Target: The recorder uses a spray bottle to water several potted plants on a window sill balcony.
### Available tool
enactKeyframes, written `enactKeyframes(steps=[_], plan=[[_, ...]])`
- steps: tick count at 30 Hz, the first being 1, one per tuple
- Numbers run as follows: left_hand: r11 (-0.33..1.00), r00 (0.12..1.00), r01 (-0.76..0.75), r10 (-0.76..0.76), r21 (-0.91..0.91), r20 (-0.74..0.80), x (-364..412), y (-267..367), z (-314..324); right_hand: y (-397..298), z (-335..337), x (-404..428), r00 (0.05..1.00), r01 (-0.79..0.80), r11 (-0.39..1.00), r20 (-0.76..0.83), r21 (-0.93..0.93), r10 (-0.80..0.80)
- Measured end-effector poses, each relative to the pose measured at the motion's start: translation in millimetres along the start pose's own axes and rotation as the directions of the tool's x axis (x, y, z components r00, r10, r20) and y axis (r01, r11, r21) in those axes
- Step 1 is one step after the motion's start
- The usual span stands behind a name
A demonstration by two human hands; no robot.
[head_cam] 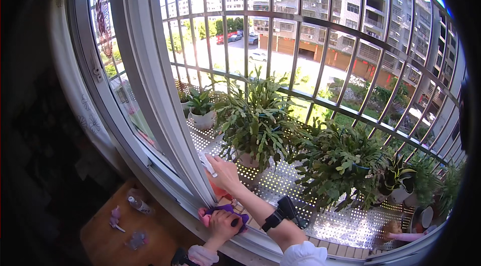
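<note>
My right hand (224, 173) reaches out past the edge of the sliding window frame (180, 123), over the balcony side. It grips what looks like a spray bottle with a white head (207, 165); an orange-red part shows below the palm and the rest is hidden. Lower down, my left hand (224, 224) presses a purple and pink cloth (204, 216) onto the window sill track at the foot of the frame. A black strap with a dark device (280, 213) circles my right forearm.
Potted cactus plants (259, 115) stand on a perforated metal shelf (270, 183) outside. Metal security bars (300, 18) enclose it. A clear bottle (139, 205), a small purple item (115, 213) and a crumpled transparent item (137, 239) lie on a brown wooden surface (101, 236) indoors.
</note>
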State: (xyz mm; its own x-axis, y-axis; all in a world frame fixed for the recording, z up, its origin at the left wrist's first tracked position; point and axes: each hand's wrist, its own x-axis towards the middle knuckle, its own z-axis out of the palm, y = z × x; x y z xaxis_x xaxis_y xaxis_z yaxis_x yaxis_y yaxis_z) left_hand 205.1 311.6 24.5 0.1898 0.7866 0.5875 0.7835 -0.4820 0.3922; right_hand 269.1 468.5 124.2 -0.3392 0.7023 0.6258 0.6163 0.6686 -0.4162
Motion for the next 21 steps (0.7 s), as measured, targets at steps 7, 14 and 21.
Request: enactKeyframes(steps=[7,14,21], plan=[[1.000,1.000,-0.004,0.004,-0.004,0.004,4,-1,-1,12,42,36,0.976,-0.188,0.975,-0.085,0.115,0.198],[0.999,0.998,0.002,0.001,-0.041,0.058,9,6,4,53,65,57,0.944,-0.279,0.951,-0.146,0.131,0.297],[1.000,0.999,0.009,-0.010,0.014,0.045,4,-6,1,59,113,75,0.915,-0.378,0.915,-0.096,0.141,0.393]])
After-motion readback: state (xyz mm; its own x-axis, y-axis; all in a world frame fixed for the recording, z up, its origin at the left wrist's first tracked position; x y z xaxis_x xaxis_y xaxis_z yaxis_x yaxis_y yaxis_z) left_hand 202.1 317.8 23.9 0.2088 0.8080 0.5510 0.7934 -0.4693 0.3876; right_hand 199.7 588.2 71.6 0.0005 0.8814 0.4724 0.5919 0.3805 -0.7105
